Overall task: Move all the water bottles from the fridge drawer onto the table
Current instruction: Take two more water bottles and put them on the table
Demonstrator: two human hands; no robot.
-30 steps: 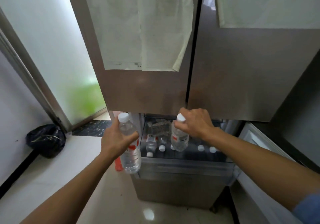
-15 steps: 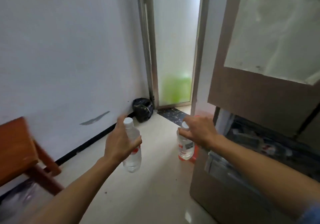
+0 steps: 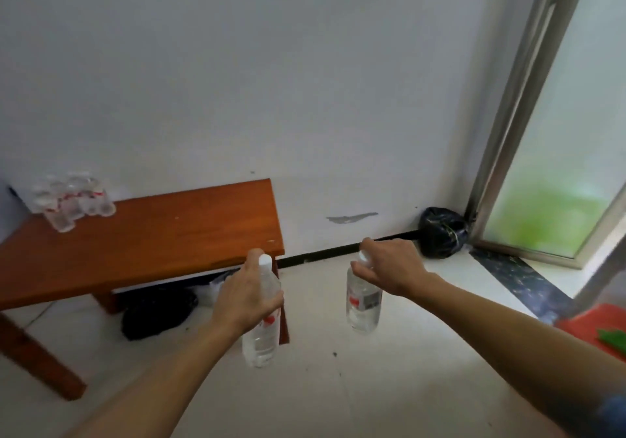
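At the far left a cluster of water bottles point(image 3: 72, 200) is standing on the back corner of a reddish wooden table point(image 3: 152, 237), which is sitting against a white wall point(image 3: 305, 98). A dark bag point(image 3: 159, 312) is lying on the pale tiled floor point(image 3: 338, 397) under the table.

Just right of the table's near corner, the left hand point(image 3: 244, 297) is wrapping its fingers round the upper body of a clear bottle point(image 3: 262, 342). It is holding this bottle upright with the white cap showing above the thumb. Beside it a second bottle point(image 3: 364, 312) is hanging from the right hand point(image 3: 393, 268), whose fingers are curling over its cap and neck from above. Both bottles are being held in the air, short of the tabletop.

Behind them a grey scuff point(image 3: 350, 218) is marking the wall above a black skirting line point(image 3: 325, 254). Further right a tied black bag point(image 3: 442, 236) is sitting in the corner beside a metal door frame point(image 3: 508, 153) with frosted glass point(image 3: 576, 132) glowing green. A red object point(image 3: 596, 325) is showing at the lower right edge.
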